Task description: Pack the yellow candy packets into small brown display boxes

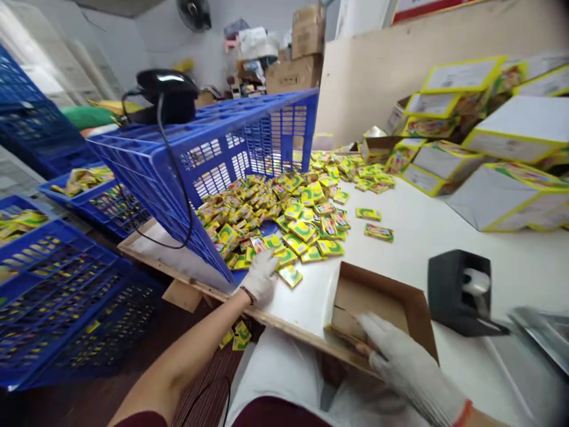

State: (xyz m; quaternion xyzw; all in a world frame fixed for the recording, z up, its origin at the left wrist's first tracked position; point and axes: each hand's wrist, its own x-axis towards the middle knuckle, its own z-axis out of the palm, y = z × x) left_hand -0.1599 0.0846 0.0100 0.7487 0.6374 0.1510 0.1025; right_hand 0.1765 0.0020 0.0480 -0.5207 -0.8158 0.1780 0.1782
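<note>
Head view: left hand [261, 277] reached among packs [303, 230], apparently gathering, finger closure unclear; right hand [393, 349] pinched box [382, 286] wall; next move likely called for firm grasp.

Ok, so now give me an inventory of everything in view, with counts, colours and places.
small flat boxes: too many to count, yellow-green, heaped on the table by the tipped crate
open rectangular cardboard box: one, brown, table's near edge
tipped plastic lattice crate: one, blue, table's left
tabletop: one, white, centre to right
boxy dispenser-like device: one, black, right of the open box
corded device: one, black, atop the tipped crate
printed cartons: several, white with yellow edges, right
other plastic crates: several, blue, left
cardboard cartons: at least two, brown, back
round fan: one, dark, upper back
left hand: one, white-gloved, at the heap
right hand: one, white-gloved, at the open box's near side
</note>
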